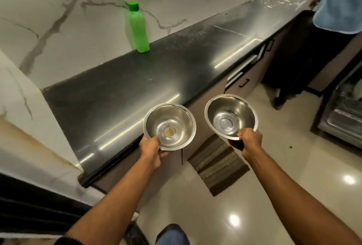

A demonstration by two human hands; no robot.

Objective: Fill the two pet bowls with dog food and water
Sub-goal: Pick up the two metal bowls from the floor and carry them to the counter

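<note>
I hold two steel bowls in the air near the front edge of a black counter [121, 92]. My left hand [151, 150] grips the near rim of the left bowl [176, 119], which has a little brownish residue at its bottom. My right hand [249, 142] grips the near rim of the right bowl [233, 111], which looks bare inside and hangs over the floor. A green plastic bottle [138, 29] with a green cap stands upright at the back of the counter against the marble wall. No dog food is in view.
Another person in a blue shirt [337, 3] stands at the far right end of the counter. Drawers with dark handles [244, 83] run under the counter. A striped mat [218, 163] lies on the glossy floor. A steel rack [344, 119] stands at the right.
</note>
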